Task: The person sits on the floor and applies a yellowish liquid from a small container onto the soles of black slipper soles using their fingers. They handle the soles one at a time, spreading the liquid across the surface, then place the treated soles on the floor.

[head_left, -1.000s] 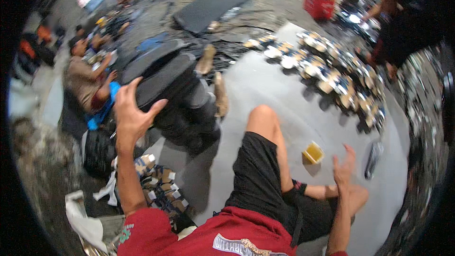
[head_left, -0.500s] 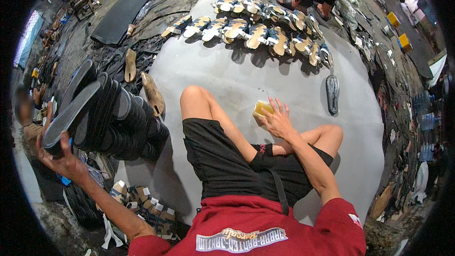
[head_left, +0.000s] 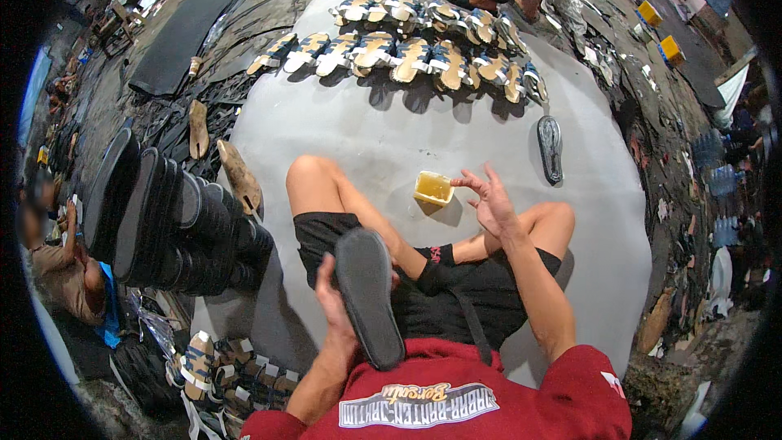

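Note:
My left hand point(head_left: 333, 301) grips a black shoe sole point(head_left: 371, 297) over my lap, with the thumb along its edge and the other fingers mostly hidden beneath. On the grey sheet point(head_left: 326, 126) ahead of my legs stands a small translucent tub point(head_left: 433, 188) with yellowish contents. Beside it, on its right, hovers my right hand point(head_left: 491, 205), fingers spread and nothing visible in them. One fingertip is close to the tub's rim; whether it touches I cannot tell. A stack of black soles point(head_left: 163, 224) rises at my left.
Several strapped sandals point(head_left: 407, 57) stand in rows on the far part of the sheet. A dark sole-shaped piece point(head_left: 551, 149) lies at the right. Shoe lasts point(head_left: 239, 175) rest by the stack; more sandals point(head_left: 198, 367) sit near-left. Other people point(head_left: 69, 269) are at left and far ahead.
My left hand has brought a sole from the stack at the left over to my lap. My right hand has drawn off the tub toward the right, leaving it standing.

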{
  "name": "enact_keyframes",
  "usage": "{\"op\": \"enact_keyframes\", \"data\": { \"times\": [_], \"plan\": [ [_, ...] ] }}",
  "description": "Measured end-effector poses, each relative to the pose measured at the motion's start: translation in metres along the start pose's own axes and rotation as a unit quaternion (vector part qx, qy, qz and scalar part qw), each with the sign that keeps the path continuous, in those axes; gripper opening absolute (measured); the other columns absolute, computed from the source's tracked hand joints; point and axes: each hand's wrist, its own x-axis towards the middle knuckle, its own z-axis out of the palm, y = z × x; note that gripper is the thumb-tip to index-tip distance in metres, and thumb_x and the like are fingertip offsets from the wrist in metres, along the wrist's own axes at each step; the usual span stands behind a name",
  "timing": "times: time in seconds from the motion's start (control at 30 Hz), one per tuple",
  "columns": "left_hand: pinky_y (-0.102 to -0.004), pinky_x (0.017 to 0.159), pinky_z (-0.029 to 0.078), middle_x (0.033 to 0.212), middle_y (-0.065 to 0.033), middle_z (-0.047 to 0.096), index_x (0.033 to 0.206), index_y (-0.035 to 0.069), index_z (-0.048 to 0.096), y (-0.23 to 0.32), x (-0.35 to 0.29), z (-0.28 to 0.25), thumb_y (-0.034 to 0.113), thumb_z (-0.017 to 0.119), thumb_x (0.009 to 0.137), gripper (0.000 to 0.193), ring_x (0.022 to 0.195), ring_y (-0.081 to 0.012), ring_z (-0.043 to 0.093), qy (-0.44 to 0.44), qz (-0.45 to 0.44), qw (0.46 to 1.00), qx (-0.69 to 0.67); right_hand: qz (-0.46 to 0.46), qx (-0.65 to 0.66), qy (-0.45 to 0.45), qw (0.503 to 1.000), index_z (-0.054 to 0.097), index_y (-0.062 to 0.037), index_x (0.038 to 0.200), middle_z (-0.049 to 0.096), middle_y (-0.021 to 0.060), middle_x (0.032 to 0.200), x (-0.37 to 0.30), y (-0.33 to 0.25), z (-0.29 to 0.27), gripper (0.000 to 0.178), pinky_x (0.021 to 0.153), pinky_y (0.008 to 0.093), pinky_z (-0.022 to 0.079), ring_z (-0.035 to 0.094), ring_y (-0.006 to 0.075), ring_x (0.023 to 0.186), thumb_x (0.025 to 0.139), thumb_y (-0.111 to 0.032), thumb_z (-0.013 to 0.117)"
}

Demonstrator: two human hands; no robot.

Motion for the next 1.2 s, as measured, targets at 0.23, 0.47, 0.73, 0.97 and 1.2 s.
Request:
{"op": "enact_keyframes", "data": {
  "times": [0.23,0.47,0.73,0.97,1.2],
  "plan": [
    [-0.0526,0.108,0.058,0.151,-0.0339,0.057,0.160,-0.005,0.042,-0.002,0.025,0.060,0.063,0.036,0.111,0.084,0.127,-0.0420,0.068,0.000,0.015,0.997,-0.074,-0.114,0.160,-0.172,0.965,0.074,0.0026,0.132,0.026,0.0129,0.179,-0.100,-0.111,0.106,0.078,0.131,0.0529,0.003,0.011,0.0273,0.166,0.115,-0.057,0.027],
    [-0.0531,0.123,0.046,0.169,-0.0171,0.042,0.175,0.015,0.016,0.002,0.033,0.108,0.055,0.039,0.114,0.077,0.151,-0.0352,0.049,-0.028,0.124,0.992,0.024,-0.391,-0.459,-0.026,0.797,0.058,-0.0168,0.159,0.010,0.0205,0.182,-0.140,-0.079,0.191,0.058,0.129,0.0605,0.006,0.011,0.0440,0.163,0.114,-0.047,0.036],
    [-0.0485,0.124,0.039,0.162,-0.0187,0.047,0.167,0.009,0.025,-0.019,0.023,0.096,0.053,0.042,0.113,0.072,0.147,-0.0318,0.050,-0.023,0.191,0.969,0.157,-0.371,-0.529,0.006,0.764,0.027,-0.0238,0.175,0.001,0.0214,0.182,-0.155,-0.070,0.208,0.063,0.125,0.0680,0.006,0.008,0.0514,0.162,0.115,-0.042,0.030],
    [-0.0459,0.113,0.051,0.145,-0.0208,0.065,0.152,-0.002,0.053,-0.012,0.019,0.071,0.051,0.042,0.113,0.066,0.128,-0.0318,0.066,-0.074,0.171,0.981,0.062,-0.348,-0.586,0.010,0.731,0.024,-0.0266,0.175,0.002,0.0161,0.183,-0.147,-0.074,0.199,0.068,0.125,0.0705,0.004,0.005,0.0487,0.164,0.115,-0.058,0.022],
    [-0.0451,0.113,0.052,0.147,-0.0179,0.065,0.152,-0.001,0.054,0.000,0.018,0.087,0.051,0.042,0.114,0.066,0.130,-0.0297,0.066,0.023,0.126,0.982,0.136,-0.341,-0.623,0.000,0.704,0.031,-0.0343,0.173,0.002,0.0112,0.184,-0.140,-0.081,0.191,0.067,0.125,0.0698,0.003,0.003,0.0467,0.165,0.114,-0.064,0.024]
  ]
}}
